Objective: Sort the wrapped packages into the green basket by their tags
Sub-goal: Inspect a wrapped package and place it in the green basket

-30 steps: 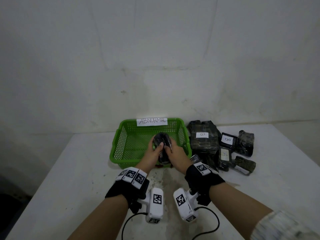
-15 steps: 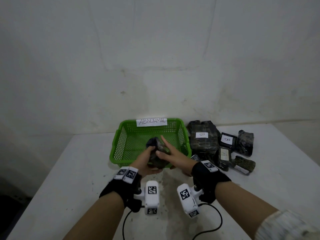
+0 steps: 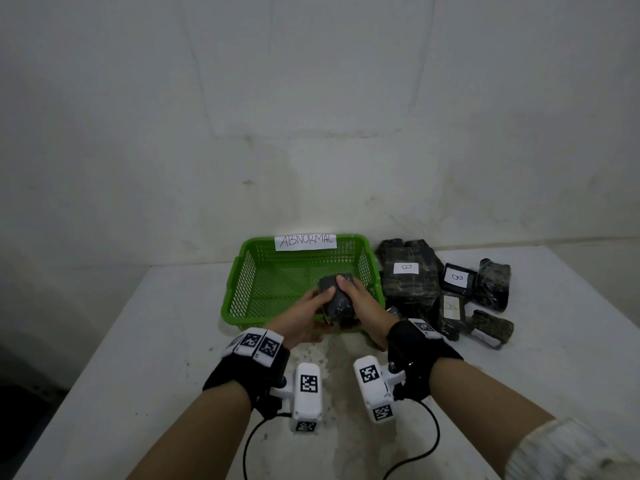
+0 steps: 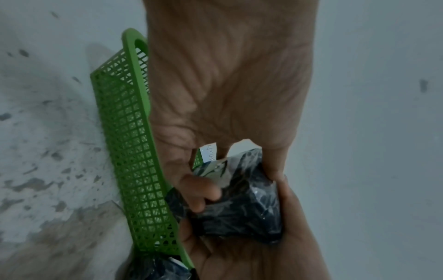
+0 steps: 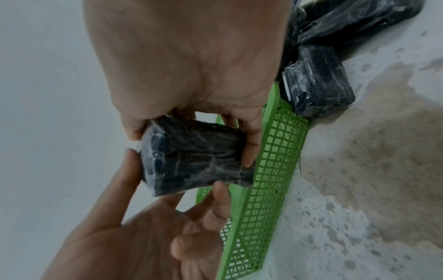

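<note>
Left of the fingers, the green basket (image 3: 242, 292) sits on the counter (image 3: 145, 341). Left hand (image 3: 304, 315) and right hand (image 3: 362, 306) both grip one dark wrapped package (image 3: 337, 299) above its near rim. Right of them, a pile of tagged packages (image 3: 412, 275) crowds the basket's side.

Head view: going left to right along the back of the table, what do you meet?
Green basket with its ABNORMAL label → large wrapped package tagged B → small flat package tagged B → untagged dark wrapped package.
</note>
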A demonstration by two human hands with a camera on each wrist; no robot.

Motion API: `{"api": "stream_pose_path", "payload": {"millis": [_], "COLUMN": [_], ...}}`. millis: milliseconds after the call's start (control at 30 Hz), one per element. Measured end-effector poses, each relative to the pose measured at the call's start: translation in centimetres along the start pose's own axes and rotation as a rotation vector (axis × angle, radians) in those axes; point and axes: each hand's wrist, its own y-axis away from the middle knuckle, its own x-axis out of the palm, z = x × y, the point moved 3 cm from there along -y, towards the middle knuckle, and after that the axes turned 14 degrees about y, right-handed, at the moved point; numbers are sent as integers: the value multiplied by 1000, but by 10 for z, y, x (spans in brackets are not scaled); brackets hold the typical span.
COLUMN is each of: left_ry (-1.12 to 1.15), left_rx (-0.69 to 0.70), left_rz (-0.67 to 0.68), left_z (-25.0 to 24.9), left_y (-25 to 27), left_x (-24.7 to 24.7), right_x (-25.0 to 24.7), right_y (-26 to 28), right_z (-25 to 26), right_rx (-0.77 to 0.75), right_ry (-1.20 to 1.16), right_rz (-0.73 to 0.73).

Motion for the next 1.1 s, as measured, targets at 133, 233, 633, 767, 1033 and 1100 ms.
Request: {"api": "stream_pose_path", "payload": {"millis": [133, 233, 633, 767, 1033, 1100], "left_ry": [19, 47, 102, 70, 91, 90], "left_rx": [40, 78, 168, 222, 199, 209], "left_rz": [-12, -38, 0, -18, -27, -33], "left_z": [0, -1, 2, 1, 3, 3], "left_y": [-7, -11, -10, -10, -5, -6], "left_x": [2, 1, -11, -12, -10, -9], "right_x": [-2, -3, -1, 5, 0, -1], "right_y": [4, 7, 5, 1, 4, 4], "right_z": [0, -2, 2, 4, 5, 4], "right_rx": [20, 1, -48, -77, -51, -27], "right_ry": [-73, -81, -62, -21, -128, -205], "right_rz": [66, 134, 103, 85, 125, 97]}}
